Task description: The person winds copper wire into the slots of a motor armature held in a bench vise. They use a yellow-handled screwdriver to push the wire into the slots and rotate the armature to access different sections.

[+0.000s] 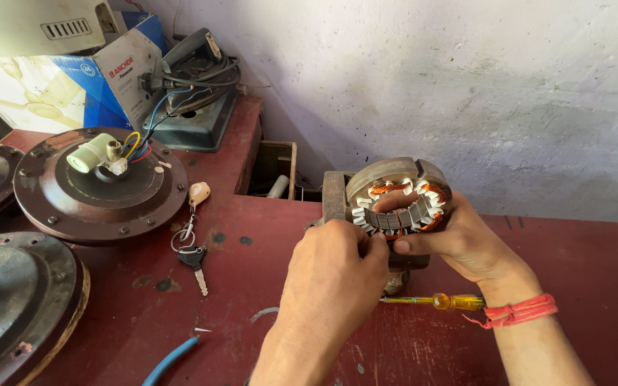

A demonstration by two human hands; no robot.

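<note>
A ring-shaped metal fan stator wound with copper wire and white insulating strips (400,196) stands tilted on edge near the middle of a dark red worn workbench (581,264). The right hand (459,236) cradles the stator from its 4 o'clock side, thumb pressed on the lower rim, fingers wrapped behind. The left hand (334,282) sits at the stator's 7 o'clock, its fingertips pinched together on the lower windings; what they pinch is too small to tell. A red thread band (523,311) circles the right wrist.

At the bench's 11 o'clock corner lies a blue and white cardboard box with red lettering (73,82), tipped on its side, with a paler box above it. Just to its right, a grey metal device with coiled black cable (198,93) sits against the whitewashed wall.

A yellow-handled screwdriver (438,301) lies flat on the bench at the stator's 6 o'clock, under the right forearm. At 9 o'clock from the hands, well apart, rest a round dark brown fan motor housing with coloured wires and a pale green cap (98,182), a key ring with keys and a pale tag (193,243), another motor disc (16,307), and a blue cable end (169,359).
</note>
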